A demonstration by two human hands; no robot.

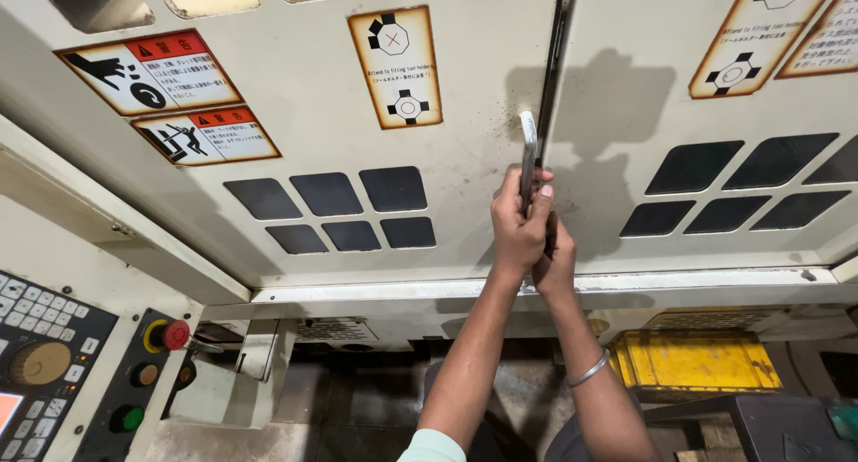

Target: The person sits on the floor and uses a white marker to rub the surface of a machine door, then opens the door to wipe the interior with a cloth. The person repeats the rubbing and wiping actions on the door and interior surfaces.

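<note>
Left hand (521,221): closed around the metal door handle (528,154).
Right hand (558,258): wrapped on the same handle, just below.
Setting: cream machine door (357,113) edge.

door handle (528,154) | grey metal bar | upright | beside door seam

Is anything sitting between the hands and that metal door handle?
Nothing visible. Both the left hand and the right hand are already wrapped around the metal handle beside the dark door seam, with nothing between palms and handle.
</note>
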